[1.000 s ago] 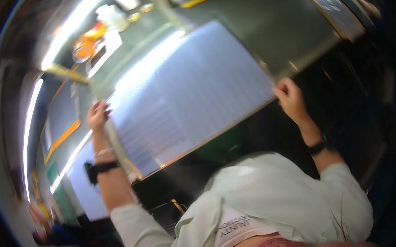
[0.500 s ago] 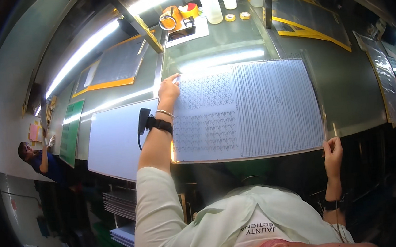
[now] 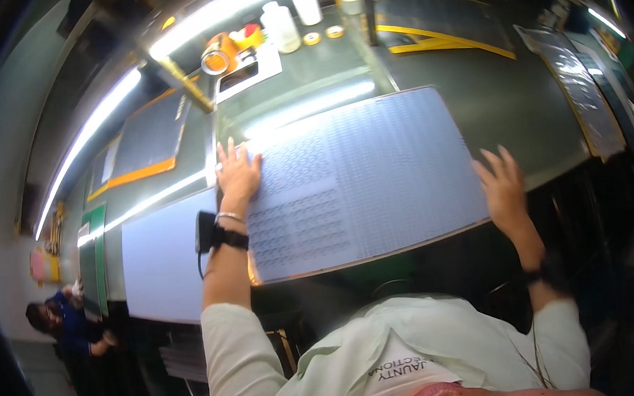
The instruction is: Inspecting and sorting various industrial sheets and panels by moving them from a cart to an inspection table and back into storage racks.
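A large, pale bluish-white flat panel [image 3: 405,168] lies in front of me on the bench. Rows of small dark marks cover its left part, and fine lines run over the rest. My left hand [image 3: 238,176] rests by its far left corner, fingers spread, touching or just above the surface. At the right edge of the panel is my right hand [image 3: 503,185], its fingers apart and nothing held; whether it touches the edge I cannot tell. A plain white panel [image 3: 167,256] lies to the left, partly behind my left forearm.
Tape rolls [image 3: 219,53], a white bottle [image 3: 281,28] and two small yellow rolls [image 3: 322,36] stand at the back. Yellow-edged dark screens [image 3: 149,137] lie far left and far right. Stacked panels [image 3: 184,360] sit below the bench. A person in blue [image 3: 72,325] is at far left.
My left hand has gone from a pinch at the far left corner to spread fingers. The right hand has opened and moved up along the right edge. The whole view has turned slightly.
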### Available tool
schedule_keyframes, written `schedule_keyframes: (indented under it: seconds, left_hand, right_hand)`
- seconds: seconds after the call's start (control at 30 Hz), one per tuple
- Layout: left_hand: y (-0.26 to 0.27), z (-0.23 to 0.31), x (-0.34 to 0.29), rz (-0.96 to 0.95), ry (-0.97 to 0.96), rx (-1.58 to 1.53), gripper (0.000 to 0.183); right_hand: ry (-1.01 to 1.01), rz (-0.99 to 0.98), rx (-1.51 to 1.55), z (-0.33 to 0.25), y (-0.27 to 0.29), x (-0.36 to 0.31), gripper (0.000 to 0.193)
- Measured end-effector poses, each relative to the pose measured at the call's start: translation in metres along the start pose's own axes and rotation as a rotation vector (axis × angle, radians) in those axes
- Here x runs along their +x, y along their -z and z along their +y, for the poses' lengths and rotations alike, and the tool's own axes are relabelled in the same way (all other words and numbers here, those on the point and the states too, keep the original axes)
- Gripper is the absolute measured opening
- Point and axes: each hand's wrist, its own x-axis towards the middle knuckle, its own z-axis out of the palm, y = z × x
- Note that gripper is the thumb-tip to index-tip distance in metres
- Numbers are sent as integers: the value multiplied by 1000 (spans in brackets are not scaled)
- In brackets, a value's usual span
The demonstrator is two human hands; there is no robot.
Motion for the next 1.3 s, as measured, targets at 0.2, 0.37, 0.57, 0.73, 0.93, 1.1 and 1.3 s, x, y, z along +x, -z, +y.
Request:
schedule_keyframes:
  seconds: [0.2, 0.37, 0.57, 0.73, 0.93, 1.1, 1.3]
  left_hand:
    - [-14, 21, 6, -59, 6, -202, 61]
    - [-13, 16, 2, -53, 26, -180, 61]
    - [-12, 21, 6, -54, 47, -158, 63]
    - [-12, 20, 2, -77, 83, -141, 64]
    - [-7, 28, 0, -98, 146, -115, 64]
    - [-17, 18, 0, -25, 133, -103, 72]
    - [-11, 9, -114, -57, 124, -161, 81]
  right_hand:
    - [88, -4, 48, 58, -99, 122, 40]
    - [54, -113, -131, 50, -114, 160, 39]
    - [194, 91, -131, 66, -133, 166, 29]
    - [187, -260, -281, 50, -109, 189, 30]
    - [217, -131, -110, 60, -88, 109, 38]
    - [225, -113, -41, 30, 9, -53, 44]
    - [159, -66, 208, -7, 44, -83, 33]
